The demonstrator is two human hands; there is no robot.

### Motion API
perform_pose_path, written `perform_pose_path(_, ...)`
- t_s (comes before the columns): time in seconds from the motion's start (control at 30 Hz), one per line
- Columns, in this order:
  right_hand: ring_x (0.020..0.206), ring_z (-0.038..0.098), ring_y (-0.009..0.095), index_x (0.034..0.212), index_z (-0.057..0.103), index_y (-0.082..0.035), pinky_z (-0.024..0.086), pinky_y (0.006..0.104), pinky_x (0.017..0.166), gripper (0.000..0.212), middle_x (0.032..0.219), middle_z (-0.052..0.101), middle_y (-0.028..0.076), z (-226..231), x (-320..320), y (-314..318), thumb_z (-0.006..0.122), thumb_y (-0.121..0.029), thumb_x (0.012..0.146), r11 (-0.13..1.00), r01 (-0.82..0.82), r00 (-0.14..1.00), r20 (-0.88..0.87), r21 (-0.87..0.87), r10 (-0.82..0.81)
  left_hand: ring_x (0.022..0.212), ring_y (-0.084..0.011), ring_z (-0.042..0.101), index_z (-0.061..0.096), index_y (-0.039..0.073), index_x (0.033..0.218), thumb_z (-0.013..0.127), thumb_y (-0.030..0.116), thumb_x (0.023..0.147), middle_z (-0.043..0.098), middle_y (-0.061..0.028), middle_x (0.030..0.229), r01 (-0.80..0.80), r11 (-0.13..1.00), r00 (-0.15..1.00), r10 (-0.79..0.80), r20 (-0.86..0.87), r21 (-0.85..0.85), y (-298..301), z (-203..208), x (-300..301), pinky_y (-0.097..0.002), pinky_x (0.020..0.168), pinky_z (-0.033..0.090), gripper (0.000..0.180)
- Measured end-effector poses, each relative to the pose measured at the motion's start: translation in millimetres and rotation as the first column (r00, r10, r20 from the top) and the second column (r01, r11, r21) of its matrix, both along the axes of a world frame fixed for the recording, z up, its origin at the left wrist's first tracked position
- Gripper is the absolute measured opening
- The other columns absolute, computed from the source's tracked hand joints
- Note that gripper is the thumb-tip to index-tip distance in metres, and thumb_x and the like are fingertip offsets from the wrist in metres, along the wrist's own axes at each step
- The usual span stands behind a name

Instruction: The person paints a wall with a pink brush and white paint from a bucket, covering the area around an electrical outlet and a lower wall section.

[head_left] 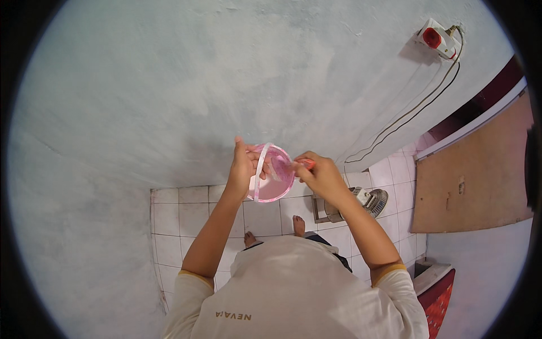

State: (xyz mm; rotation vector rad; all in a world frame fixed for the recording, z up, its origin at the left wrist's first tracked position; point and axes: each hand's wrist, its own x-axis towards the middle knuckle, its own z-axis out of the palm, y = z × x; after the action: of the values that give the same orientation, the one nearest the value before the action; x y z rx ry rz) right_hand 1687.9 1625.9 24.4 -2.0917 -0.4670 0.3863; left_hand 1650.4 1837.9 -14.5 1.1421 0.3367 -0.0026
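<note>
My left hand [243, 165] is closed on a small pink-and-white bucket [290, 186], its thumb pointing up and its fingers reaching past the rim under the raised handle [260, 172]. A pale pink inside shows; whether liquid lies at the bottom I cannot tell. From the right, my right hand [320, 174] grips a paintbrush by its red-orange handle [307, 163]. The brush's pale head [280, 168] is slightly blurred and sits within the bucket's mouth. Both hands are at mid-height, close to a patchy pale blue-grey wall [271, 79].
A fan [370, 200] stands on the white tiled floor [195, 212], right of my feet. Cords [415, 107] hang from a white-and-red socket [433, 38] on the wall. At the right are a brown wooden panel [474, 175] and a red patterned cloth [439, 309].
</note>
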Motion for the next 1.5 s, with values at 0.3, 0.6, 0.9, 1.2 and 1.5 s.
perform_pose_path(0.3, 0.088, 0.067, 0.025, 0.079, 0.064, -0.016, 0.052, 0.0395, 0.076, 0.014, 0.088, 0.069, 0.006, -97, 22, 55, 0.053, -0.015, 0.087, 0.895, -0.336, 0.895, 0.198, -0.293, 0.401, 0.056, -0.0249, 0.056, 0.034, -0.002, 0.116, 0.016, 0.068, 0.097, 0.061, -0.0213, 0.08, 0.079, 0.996, 0.991, -0.082, -0.106, -0.032, -23, 26, 8, -0.0328, 0.049, 0.042, 0.074)
perform_pose_path(0.6, 0.091, 0.067, 0.024, 0.088, 0.065, -0.017, 0.052, 0.039, 0.076, 0.013, 0.095, 0.07, 0.006, -111, 27, 49, 0.053, -0.013, 0.088, 0.787, -0.405, 0.87, 0.069, -0.466, 0.488, 0.054, -0.0222, 0.057, 0.035, 0.0, 0.114, 0.019, 0.072, 0.094, 0.061, -0.0174, 0.077, 0.132, 0.99, 0.97, -0.119, -0.21, 0.049, -37, 26, 16, -0.0295, 0.046, 0.042, 0.077)
perform_pose_path(0.9, 0.068, 0.065, 0.033, 0.086, 0.066, -0.007, 0.052, 0.0411, 0.064, 0.019, 0.073, 0.065, 0.014, -69, 7, 3, 0.06, -0.024, 0.087, 0.995, -0.023, 0.963, 0.267, -0.095, 0.048, 0.06, -0.0255, 0.058, 0.036, -0.001, 0.109, 0.018, 0.061, 0.1, 0.062, -0.021, 0.08, 0.091, 0.996, 0.992, -0.09, -0.092, 0.01, -37, 14, 12, -0.0336, 0.052, 0.044, 0.066)
perform_pose_path(1.2, 0.073, 0.068, 0.017, 0.105, 0.061, 0.0, 0.048, 0.0278, 0.058, 0.022, 0.087, 0.071, 0.01, -75, -7, -51, 0.053, -0.018, 0.095, 0.814, 0.457, 0.811, -0.543, 0.358, -0.217, 0.062, -0.0267, 0.059, 0.037, 0.0, 0.105, 0.017, 0.062, 0.1, 0.06, -0.0219, 0.08, 0.052, 0.998, 0.998, -0.052, -0.031, -0.019, -35, 9, 11, -0.0362, 0.055, 0.045, 0.065)
perform_pose_path(1.5, 0.081, 0.068, 0.019, 0.11, 0.059, 0.001, 0.048, 0.026, 0.062, 0.022, 0.095, 0.07, 0.014, -107, -27, -71, 0.051, -0.014, 0.097, 0.717, 0.536, 0.708, -0.7, 0.446, -0.094, 0.062, -0.0248, 0.059, 0.036, 0.001, 0.107, 0.019, 0.073, 0.094, 0.059, -0.0194, 0.078, 0.014, 1.0, 1.0, -0.014, 0.003, -0.027, -31, 1, 10, -0.0343, 0.056, 0.047, 0.075)
